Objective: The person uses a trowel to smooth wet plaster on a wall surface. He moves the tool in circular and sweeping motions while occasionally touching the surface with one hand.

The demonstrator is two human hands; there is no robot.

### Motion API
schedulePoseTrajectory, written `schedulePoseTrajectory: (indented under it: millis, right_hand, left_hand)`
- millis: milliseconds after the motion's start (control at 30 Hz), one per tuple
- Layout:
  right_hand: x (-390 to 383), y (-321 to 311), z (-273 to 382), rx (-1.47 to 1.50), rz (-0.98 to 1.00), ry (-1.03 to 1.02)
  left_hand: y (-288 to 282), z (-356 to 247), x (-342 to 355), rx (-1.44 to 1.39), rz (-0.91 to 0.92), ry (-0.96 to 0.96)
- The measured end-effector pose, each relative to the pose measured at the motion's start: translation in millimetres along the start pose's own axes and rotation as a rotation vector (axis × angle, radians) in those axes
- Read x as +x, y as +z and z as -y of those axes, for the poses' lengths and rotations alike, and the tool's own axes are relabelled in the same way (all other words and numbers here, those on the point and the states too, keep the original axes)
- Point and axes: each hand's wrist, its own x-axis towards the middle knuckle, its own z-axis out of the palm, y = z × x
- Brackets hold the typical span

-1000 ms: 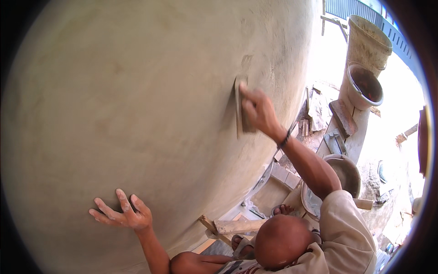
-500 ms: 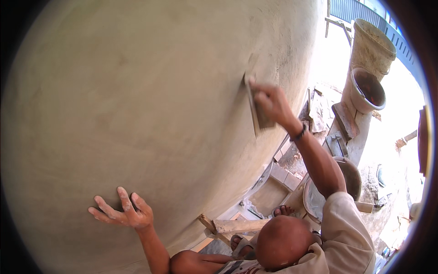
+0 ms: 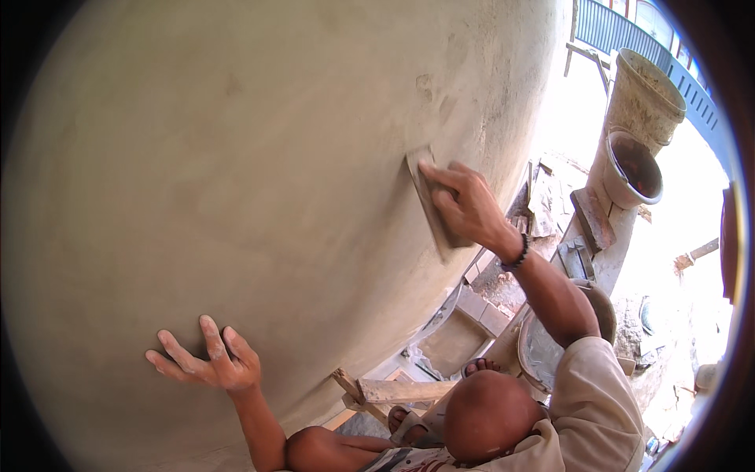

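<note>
Wall (image 3: 236,197) looks mostly smooth, marked patches (image 3: 425,88) unfinished toward one o'clock; right hand (image 3: 469,206), fingers curled, grips trowel (image 3: 434,211) at two; left hand (image 3: 216,366), fingers spread, at eight.

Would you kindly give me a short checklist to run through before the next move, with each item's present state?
1. Right hand gripping the flat, grey-brown rectangular trowel: ok, fingers closed on it.
2. Left hand free of tools: ok, fingers spread, pale residue on them.
3. Curved, beige-grey plastered wall evenly toned around the trowel: not ok, darker patches show above it.
4. Whole trowel face flat on the wall: cannot tell, the hand covers part.
5. Usable mix in the round, pale, open bucket at right: cannot tell, its inside is dark.
</note>
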Motion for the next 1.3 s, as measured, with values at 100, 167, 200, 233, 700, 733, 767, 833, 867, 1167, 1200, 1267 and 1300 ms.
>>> schedulePoseTrajectory:
  millis: [100,167,200,233,700,733,767,833,867,1167,1200,1267,1300]
  right_hand:
    - [5.6,-25.3,-11.5,-0.058,0.013,0.068]
    - [36.8,-47.5,-11.0,-0.015,-0.193,0.003]
    - [52.8,-62.9,-1.7,-0.045,-0.175,0.057]
    - [66.6,-67.8,8.9,-0.105,-0.261,-0.061]
    - [37.9,-49.0,-5.4,-0.054,-0.15,0.084]
    - [50.4,-49.4,-10.1,-0.083,-0.175,0.016]
    - [63.0,-45.6,-15.6,-0.107,-0.199,-0.05]
    - [65.7,-27.2,-9.6,-0.222,-0.253,-0.075]
    - [56.4,-14.0,-4.3,-0.194,-0.223,-0.014]
    - [37.1,-46.4,-11.7,-0.087,-0.147,0.06]
    - [54.4,-58.3,-5.4,-0.079,-0.223,0.044]
    - [84.7,-63.0,-4.5,-0.11,-0.278,0.038]
    - [92.6,-54.0,-12.2,-0.088,-0.286,0.022]
  left_hand:
    - [-0.2,2.5,-1.4,0.001,0.01,0.007]
    - [-0.6,1.8,-1.8,-0.007,0.011,0.013]
    - [-0.2,1.2,-1.5,-0.011,0.007,0.023]
    - [0.3,0.4,-1.0,-0.016,0.004,0.033]
    - [1.5,-1.1,-3.2,-0.023,0.004,0.002]
    - [1.7,-2.9,-3.2,-0.027,0.007,0.008]
    - [2.2,-3.8,-3.2,-0.03,0.005,0.013]
    - [4.1,-5.7,-2.3,-0.036,-0.004,0.014]
    - [3.3,-4.0,-1.6,-0.028,-0.006,0.015]
    - [3.8,-2.3,-2.5,-0.016,-0.004,0.012]
    - [4.0,-2.9,-2.7,-0.015,0.0,0.019]
    - [4.5,-5.3,-1.2,-0.024,-0.003,0.021]
    - [5.7,-6.5,-1.0,-0.032,-0.007,0.017]
